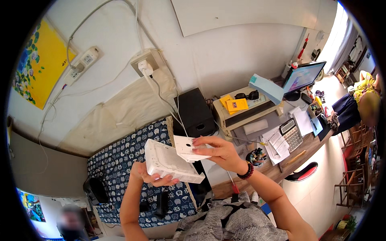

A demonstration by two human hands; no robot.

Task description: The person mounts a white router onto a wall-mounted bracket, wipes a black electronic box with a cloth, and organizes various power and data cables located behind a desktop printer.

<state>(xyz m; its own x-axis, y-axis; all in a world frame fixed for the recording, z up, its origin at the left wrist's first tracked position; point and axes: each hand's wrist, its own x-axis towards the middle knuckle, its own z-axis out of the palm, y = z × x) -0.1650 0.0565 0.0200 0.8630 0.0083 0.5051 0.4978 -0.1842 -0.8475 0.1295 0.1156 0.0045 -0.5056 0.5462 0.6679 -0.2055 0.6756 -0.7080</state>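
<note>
My left hand [155, 177] supports a white plastic box with slatted vents [171, 160] from below, its fingers curled under the near edge. My right hand [221, 152], with a dark bead bracelet on the wrist, grips a smaller white plastic piece [186, 148] that has a dark round hole. That piece overlaps the right end of the slatted box; whether the two are joined I cannot tell. A thin white cable [181, 122] runs down behind the smaller piece. Both items are held above a navy patterned tablecloth [120, 168].
A black box-shaped speaker [195, 112] stands behind my hands. To its right are a printer [241, 114], a pen holder [256, 156], a calculator [291, 134] and a monitor [304, 76]. A plugged wall socket [145, 66] and power strip [82, 65] trail cables. Another person [356, 106] is at far right.
</note>
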